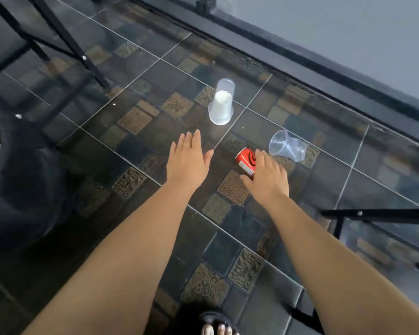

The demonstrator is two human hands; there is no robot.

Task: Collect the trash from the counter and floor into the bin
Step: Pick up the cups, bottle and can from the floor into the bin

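A red drink can [245, 160] lies on its side on the dark tiled floor. My right hand [267, 176] rests over its near end with fingers curled around it. Just beyond it a clear plastic cup [287, 146] lies on its side. Farther left a clear cup [221, 102] stands upside down with a white cup inside it. My left hand [188, 160] hovers flat with fingers spread, below that stacked cup and left of the can, holding nothing. A black bag [22, 180] sits at the left edge.
Black metal furniture legs [68, 42] stand at the upper left, and another black frame [373, 212] juts in at the right. A dark baseboard and grey wall [348, 32] run along the far side. My sandalled foot [215, 325] shows at the bottom.
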